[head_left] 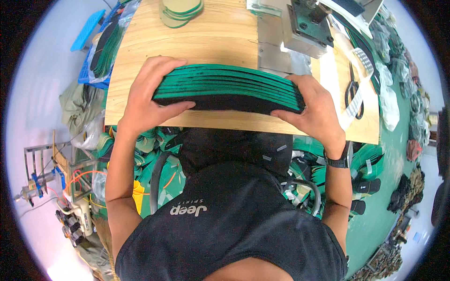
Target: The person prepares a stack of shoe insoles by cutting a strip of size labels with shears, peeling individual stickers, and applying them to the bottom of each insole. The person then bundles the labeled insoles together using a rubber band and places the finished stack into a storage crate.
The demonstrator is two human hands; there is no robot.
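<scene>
The long green-and-black stack (227, 86) runs from side to side over the near part of the table (211, 47), between the left hand (146, 96) and the right hand (318, 107), whose fingers (165, 63) curl part-way open, gripping its ends (both touch it, so neither is nearer).

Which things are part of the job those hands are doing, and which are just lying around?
Part of the job:
left hand
right hand
green-and-black stack
probably the wooden table

Seemingly just lying around:
scissors
round pieces
</scene>
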